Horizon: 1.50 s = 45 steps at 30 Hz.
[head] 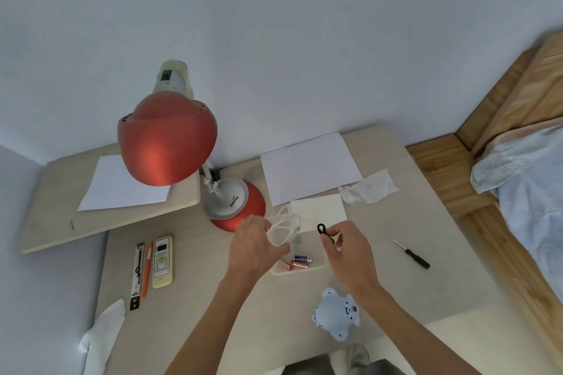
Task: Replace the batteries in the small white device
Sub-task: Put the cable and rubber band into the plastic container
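Pale desk (189, 298) against the wall, bed (530, 192) past its right edge. Bare surface left of and nearer than the left grip (253, 248), out to the front edge. Left grip: fingers curled round a coiled white cable (283, 227). Right grip (347, 250): narrow pinch on a black loop (322, 228). Batteries (297, 263) in a tray (275, 273) between both grips, just nearer. Device (333, 313) lies nearer than the right grip, by the front edge. Screwdriver (412, 254) right of the right grip, well apart.

Soft, even, slightly dim daylight; bluish cast on wall (274, 24). Faint, diffuse shadows on bench (189, 253). Dull sheen on red lamp shade (164, 143). Strong wide-angle bowing at edges; overall focus slightly soft.
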Each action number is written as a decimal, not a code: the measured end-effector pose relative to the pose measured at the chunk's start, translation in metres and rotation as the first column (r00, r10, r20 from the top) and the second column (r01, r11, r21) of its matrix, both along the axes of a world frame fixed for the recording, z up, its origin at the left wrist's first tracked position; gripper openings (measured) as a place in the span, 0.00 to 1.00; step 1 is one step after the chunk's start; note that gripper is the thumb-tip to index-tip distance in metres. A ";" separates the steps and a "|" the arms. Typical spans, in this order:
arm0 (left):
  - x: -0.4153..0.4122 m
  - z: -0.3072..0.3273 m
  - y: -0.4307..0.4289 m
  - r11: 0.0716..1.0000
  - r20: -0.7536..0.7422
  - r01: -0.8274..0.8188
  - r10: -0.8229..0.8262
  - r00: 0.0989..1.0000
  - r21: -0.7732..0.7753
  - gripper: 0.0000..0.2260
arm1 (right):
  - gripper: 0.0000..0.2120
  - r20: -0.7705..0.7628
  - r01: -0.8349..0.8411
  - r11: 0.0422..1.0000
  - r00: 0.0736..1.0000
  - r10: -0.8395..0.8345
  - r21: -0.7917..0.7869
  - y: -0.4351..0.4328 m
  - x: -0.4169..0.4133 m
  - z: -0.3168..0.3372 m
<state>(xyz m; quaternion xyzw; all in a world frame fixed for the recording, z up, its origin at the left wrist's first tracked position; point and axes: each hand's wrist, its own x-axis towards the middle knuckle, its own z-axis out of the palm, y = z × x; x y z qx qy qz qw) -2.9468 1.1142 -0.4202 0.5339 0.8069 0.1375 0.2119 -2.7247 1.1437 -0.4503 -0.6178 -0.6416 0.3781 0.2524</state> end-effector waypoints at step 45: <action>-0.014 -0.078 -0.025 0.980 -0.342 0.200 -0.184 0.921 0.011 0.32 | 0.19 0.377 0.047 0.990 0.922 -0.093 0.131 0.000 0.056 -0.050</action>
